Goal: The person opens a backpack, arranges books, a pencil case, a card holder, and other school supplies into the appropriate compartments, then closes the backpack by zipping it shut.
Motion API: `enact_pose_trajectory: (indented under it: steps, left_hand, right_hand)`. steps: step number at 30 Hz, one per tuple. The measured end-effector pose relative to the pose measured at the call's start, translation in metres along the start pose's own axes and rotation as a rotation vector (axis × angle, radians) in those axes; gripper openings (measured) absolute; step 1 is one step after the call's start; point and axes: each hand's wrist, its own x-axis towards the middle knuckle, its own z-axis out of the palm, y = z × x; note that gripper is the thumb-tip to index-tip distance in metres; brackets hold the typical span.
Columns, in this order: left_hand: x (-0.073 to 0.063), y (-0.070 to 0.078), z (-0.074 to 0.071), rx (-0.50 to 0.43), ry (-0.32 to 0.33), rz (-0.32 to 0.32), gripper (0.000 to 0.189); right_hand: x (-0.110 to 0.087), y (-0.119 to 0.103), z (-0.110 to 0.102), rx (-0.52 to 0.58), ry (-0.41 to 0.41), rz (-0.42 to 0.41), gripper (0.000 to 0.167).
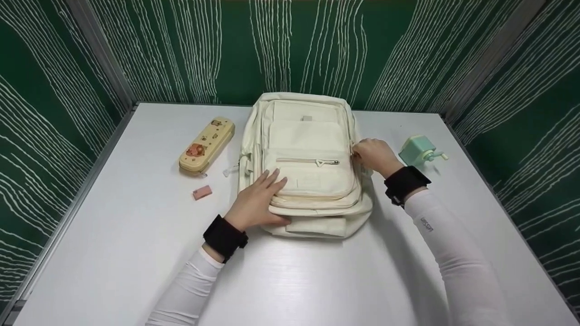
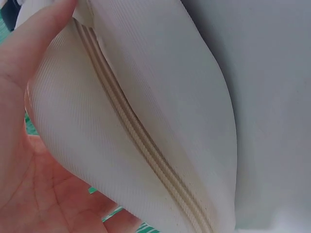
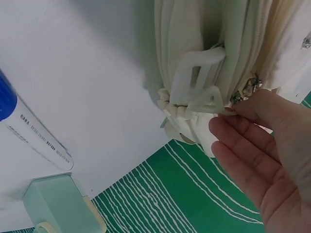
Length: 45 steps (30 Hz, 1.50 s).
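- Head view: A cream backpack (image 1: pixel 304 136) lies on the bench (image 1: pixel 326 290) beside a closed pencil case (image 1: pixel 211 141), contents of both hidden; the left hand (image 1: pixel 257 203), fingers spread, rests on the bag's near corner.
- Left wrist: The thumb presses near a zipper track (image 2: pixel 146 145).
- Right wrist: The right hand (image 3: pixel 272 150) pinches by metal zipper sliders (image 3: pixel 251 87); even pulling should prevent snags.

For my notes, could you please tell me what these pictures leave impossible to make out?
Backpack: inside hidden by its fabric, head view.
Pencil case: contents hidden by its closed lid, head view.
Marker: blue end cut off by left edge, right wrist view; print too small.
Sharpener: partly cut off by bottom edge, right wrist view.
Left hand: fingers partly hidden behind the backpack, left wrist view.
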Motion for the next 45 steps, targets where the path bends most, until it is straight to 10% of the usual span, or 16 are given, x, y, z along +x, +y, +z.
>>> enact_pose_trajectory:
  steps: [11,45]
  left_hand:
    - [0.000,-0.002,-0.002,-0.007,0.003,0.012,0.108]
    - [-0.001,0.002,0.002,0.012,0.016,0.010,0.109]
  right_hand:
    - [-0.020,-0.006,-0.008,0.119,-0.089,-0.025,0.035]
    - [-0.055,-0.035,-0.020,0.185,-0.290,-0.101,0.017]
